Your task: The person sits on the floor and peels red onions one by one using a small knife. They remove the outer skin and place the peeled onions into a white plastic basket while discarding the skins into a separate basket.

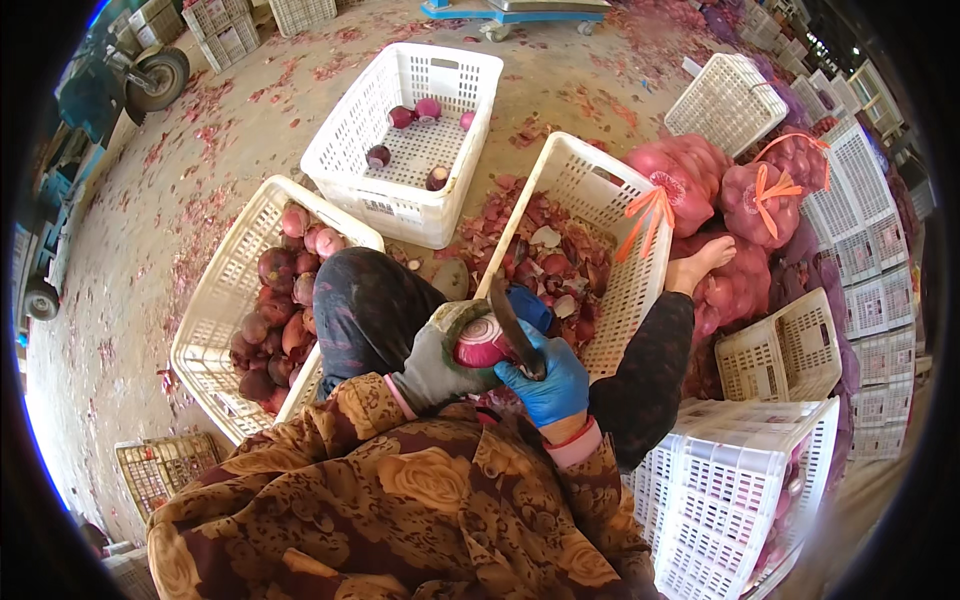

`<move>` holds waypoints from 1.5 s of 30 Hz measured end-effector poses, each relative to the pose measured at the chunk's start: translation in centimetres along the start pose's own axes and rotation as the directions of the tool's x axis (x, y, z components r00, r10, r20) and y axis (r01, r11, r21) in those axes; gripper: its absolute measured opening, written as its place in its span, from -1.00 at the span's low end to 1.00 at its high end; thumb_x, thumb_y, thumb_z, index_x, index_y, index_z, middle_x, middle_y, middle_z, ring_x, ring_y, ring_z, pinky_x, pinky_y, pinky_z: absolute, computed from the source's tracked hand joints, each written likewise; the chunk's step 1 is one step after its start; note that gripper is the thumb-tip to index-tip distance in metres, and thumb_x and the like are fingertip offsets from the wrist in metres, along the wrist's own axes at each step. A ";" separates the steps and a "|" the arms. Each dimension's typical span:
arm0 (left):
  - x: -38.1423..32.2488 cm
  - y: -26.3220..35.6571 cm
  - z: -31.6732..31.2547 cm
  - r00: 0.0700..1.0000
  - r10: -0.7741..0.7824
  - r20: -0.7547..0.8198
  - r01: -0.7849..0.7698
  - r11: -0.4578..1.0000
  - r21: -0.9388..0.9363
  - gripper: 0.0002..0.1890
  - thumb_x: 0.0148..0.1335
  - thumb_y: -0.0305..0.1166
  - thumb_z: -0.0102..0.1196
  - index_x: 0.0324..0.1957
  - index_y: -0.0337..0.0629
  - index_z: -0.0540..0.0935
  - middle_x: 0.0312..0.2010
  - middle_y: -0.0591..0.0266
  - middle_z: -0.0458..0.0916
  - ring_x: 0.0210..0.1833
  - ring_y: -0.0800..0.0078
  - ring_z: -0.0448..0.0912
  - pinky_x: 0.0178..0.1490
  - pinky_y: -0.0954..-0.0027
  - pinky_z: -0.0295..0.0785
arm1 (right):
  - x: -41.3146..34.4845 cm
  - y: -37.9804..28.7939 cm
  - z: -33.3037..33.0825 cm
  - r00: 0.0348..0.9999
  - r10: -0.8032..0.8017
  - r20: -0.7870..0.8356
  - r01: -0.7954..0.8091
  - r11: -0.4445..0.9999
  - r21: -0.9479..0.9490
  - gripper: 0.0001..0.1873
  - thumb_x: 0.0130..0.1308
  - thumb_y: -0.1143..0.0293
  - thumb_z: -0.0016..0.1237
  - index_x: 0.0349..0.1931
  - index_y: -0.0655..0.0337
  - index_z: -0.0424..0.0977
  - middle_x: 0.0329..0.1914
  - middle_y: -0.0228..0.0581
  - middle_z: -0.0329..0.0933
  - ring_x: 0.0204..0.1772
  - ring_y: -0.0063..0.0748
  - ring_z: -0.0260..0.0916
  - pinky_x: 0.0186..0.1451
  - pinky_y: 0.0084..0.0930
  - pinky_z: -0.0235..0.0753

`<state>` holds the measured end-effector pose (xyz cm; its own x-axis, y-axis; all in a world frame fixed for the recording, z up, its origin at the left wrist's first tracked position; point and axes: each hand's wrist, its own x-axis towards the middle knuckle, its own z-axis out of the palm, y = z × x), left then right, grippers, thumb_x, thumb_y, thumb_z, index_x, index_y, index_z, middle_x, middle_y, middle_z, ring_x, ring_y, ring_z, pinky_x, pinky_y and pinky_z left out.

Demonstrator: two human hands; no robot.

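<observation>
My left hand (431,371), in a worn grey work glove, grips a red onion (478,352) whose cut end shows pale rings. In a blue disposable glove, my right hand (551,382) holds a curved, dark-bladed knife (504,319). The blade lies against the onion's right side; its handle is mostly hidden in my fingers. Below and beyond the hands, a white plastic crate (634,277) contains onion skins and trimmings (555,262). By my left knee, another crate (225,262) holds many unpeeled red onions (277,307).
Ahead, a white crate (405,202) contains several peeled onions (427,109). Red mesh sacks of onions (679,176) lie at the right, with my bare foot (705,262) against them. Stacked crates (720,480) stand at lower right. A blue wheeled platform (517,11) is farther off.
</observation>
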<state>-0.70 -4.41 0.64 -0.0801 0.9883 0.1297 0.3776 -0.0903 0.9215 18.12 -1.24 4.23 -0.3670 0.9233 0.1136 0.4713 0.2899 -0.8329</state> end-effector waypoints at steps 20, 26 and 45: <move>0.1 1.3 -1.1 0.992 0.014 0.126 0.009 0.984 -0.179 -0.08 -0.29 -0.18 0.53 0.21 -0.29 0.48 0.06 0.10 0.55 0.14 0.30 0.54 0.26 0.26 0.39 | 0.4 1.3 1.6 0.943 -0.169 -0.288 0.168 0.985 -0.030 -0.81 0.17 0.42 0.25 -0.32 0.19 0.49 -0.47 -0.25 0.42 -0.42 -0.20 0.42 -0.32 -0.34 0.43; -0.4 1.0 -1.4 0.967 -0.091 0.239 0.210 0.813 -0.543 0.01 -0.26 -0.18 0.55 0.29 -0.35 0.38 0.15 0.11 0.52 0.18 0.32 0.52 0.29 0.28 0.39 | 1.1 3.7 1.2 0.909 0.073 -0.411 0.014 0.979 0.205 -0.76 0.27 0.32 0.25 -0.34 0.24 0.46 -0.54 -0.37 0.34 -0.48 -0.57 0.25 -0.35 -0.54 0.35; -0.3 2.4 -1.5 0.945 -0.213 0.248 0.322 0.484 -0.813 -0.01 -0.10 -0.12 0.52 0.31 -0.37 0.28 0.16 0.07 0.49 0.17 0.28 0.53 0.25 0.28 0.46 | -0.3 1.1 2.6 0.970 0.086 -0.228 -0.042 0.980 0.193 -0.73 0.14 0.35 0.33 -0.31 0.19 0.48 -0.51 -0.43 0.38 -0.43 -0.49 0.33 -0.32 -0.47 0.40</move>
<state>-1.20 -5.14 3.36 0.0724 0.9838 -0.1639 -0.5932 0.1746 0.7859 16.67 -1.84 1.91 -0.1327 0.9779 0.1617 0.3225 0.1969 -0.9259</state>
